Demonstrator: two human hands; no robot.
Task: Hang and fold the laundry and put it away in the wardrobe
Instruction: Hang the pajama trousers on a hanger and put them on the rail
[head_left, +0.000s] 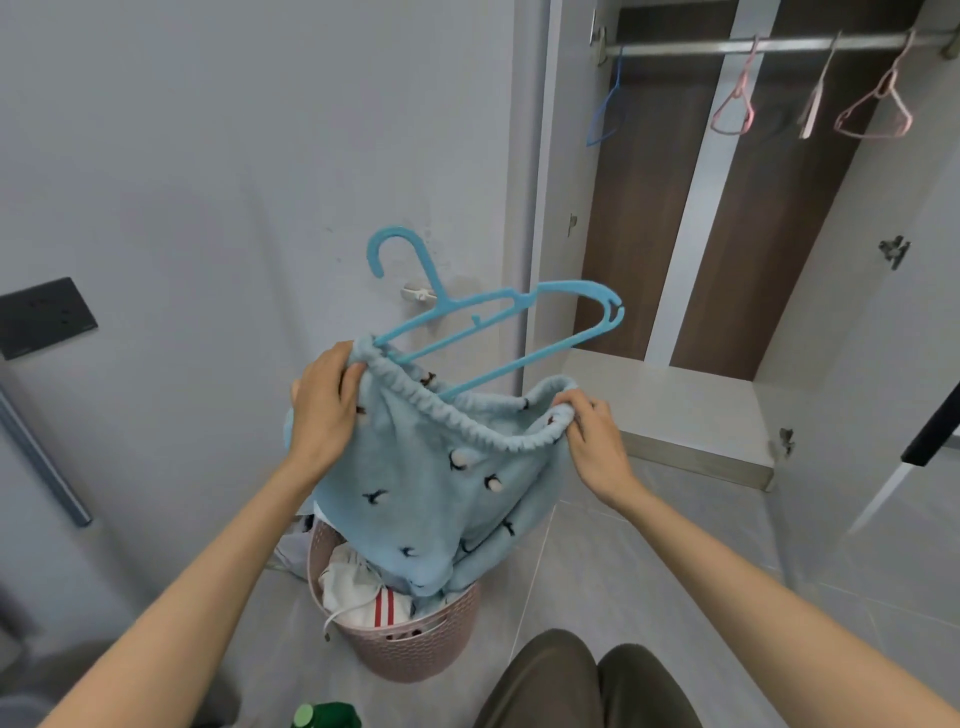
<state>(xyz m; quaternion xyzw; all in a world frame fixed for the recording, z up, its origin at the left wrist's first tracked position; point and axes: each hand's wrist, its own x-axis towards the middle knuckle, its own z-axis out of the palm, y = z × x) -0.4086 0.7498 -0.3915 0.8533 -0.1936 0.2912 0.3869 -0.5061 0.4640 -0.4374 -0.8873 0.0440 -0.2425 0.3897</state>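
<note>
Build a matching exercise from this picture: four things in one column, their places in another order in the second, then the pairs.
Things
1. garment
2. basket
3. pink hangers
4. bottle

Places
A. hanging on the rail
B. held up by the left hand and right hand
C. at the bottom edge of the view
D. standing on the floor, with laundry in it

Pairs: 1-B, 2-D, 3-A, 4-C
</note>
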